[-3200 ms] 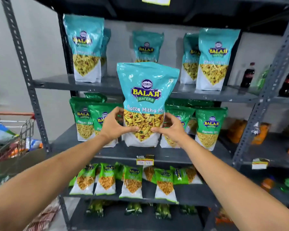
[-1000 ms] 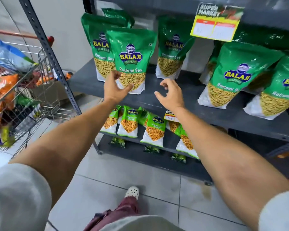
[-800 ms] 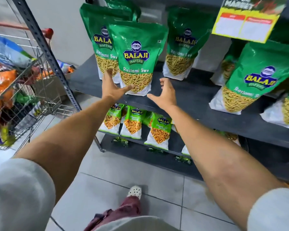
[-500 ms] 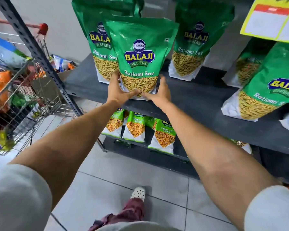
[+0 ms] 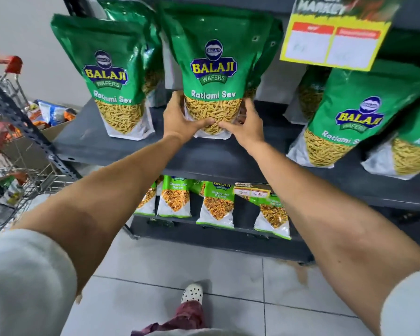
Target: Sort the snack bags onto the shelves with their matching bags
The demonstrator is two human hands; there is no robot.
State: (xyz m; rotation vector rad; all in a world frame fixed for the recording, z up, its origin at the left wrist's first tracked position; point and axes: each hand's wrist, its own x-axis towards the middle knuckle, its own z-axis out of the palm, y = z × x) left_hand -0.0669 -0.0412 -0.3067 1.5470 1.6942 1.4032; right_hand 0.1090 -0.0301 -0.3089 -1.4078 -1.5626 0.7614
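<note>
A green Ratlami Sev bag (image 5: 212, 66) stands upright on the dark grey shelf (image 5: 211, 161). My left hand (image 5: 182, 118) grips its lower left side and my right hand (image 5: 246, 124) grips its lower right side, thumbs meeting across the clear window. A matching Ratlami Sev bag (image 5: 112, 76) stands to its left, with another partly hidden behind. More matching green bags (image 5: 347, 117) lean at the right.
Small Chana Jor Garam packets (image 5: 218, 204) line the shelf below. A yellow price tag (image 5: 335, 42) hangs from the shelf above. A wire shopping cart (image 5: 12, 151) with mixed snack bags stands at the left, beside the rack's upright post (image 5: 27, 122). Tiled floor lies underfoot.
Both hands went from empty and apart to closing on the front Ratlami Sev bag, which now sits further right, away from the left bag. The view has moved closer.
</note>
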